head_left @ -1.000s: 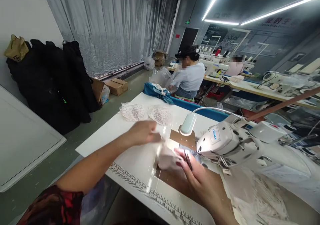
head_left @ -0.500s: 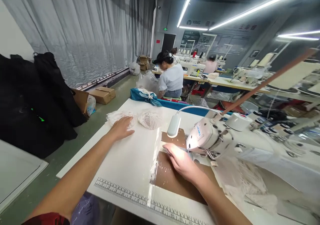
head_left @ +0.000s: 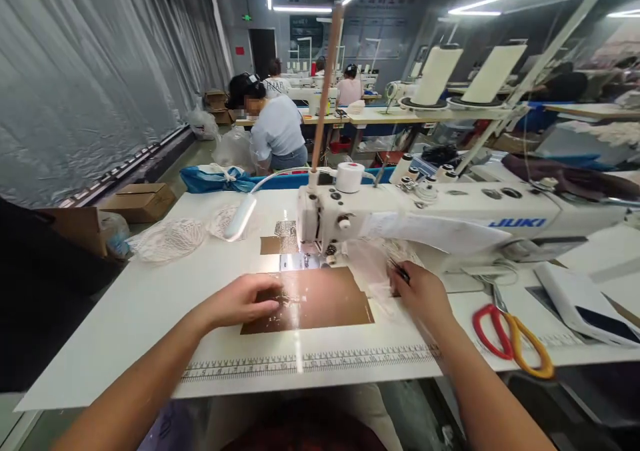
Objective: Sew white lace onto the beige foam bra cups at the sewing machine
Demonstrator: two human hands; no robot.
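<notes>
My left hand rests at the left side of a brown sheet on the sewing table, thumb and fingers apart, holding nothing I can see. Behind the sheet stands the needle end of a white sewing machine. Under the machine's arm lies sheer white lace fabric. My right hand is at the right edge of this fabric, its fingers closed on a small dark pointed tool whose exact kind is unclear. Two rounded white lace pieces lie at the table's far left.
Scissors with red and yellow handles lie right of my right arm, beside a white device. A lamp hangs left of the needle. A printed ruler runs along the front edge. A person sits beyond the table.
The view has turned right. My left hand has left the lace pieces and come to the brown sheet. My right hand has moved from beside the needle to the lace fabric on the right.
</notes>
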